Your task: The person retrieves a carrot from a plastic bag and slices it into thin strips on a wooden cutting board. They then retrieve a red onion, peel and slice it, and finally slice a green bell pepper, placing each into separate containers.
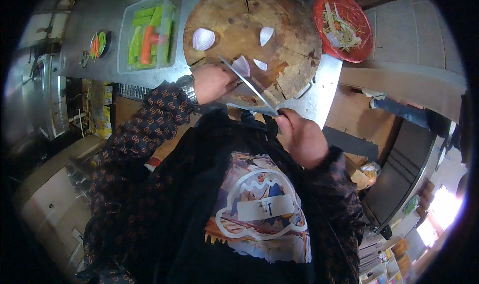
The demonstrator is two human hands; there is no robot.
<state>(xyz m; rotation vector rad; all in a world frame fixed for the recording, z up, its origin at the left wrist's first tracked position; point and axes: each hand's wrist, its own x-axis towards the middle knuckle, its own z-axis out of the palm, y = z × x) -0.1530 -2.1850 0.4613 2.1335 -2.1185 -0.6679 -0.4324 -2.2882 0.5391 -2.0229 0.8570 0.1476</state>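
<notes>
My right hand (pixel 304 134) grips the handle of a kitchen knife (pixel 251 86), its blade seen nearly edge-on and slanting up to the left over a round wooden chopping block (pixel 288 10). Just left of the blade, my left hand (pixel 213 82) has its fingers curled down against a purple onion piece (pixel 242 66); the fingertips are partly hidden. A small onion wedge (pixel 260 64) lies right of that piece. Farther back sit a larger onion wedge (pixel 266 35) and, at the left, a purple onion half or chunk (pixel 204 39).
Left of the block, a clear plastic container (pixel 123 44) holds green vegetable lengths and carrot pieces. A small bowl (pixel 108 44) of cut vegetables stands beyond it on the metal table (pixel 84 25). On the right, a red plastic basin (pixel 368 40) contains vegetable scraps. A crack splits the block's far edge.
</notes>
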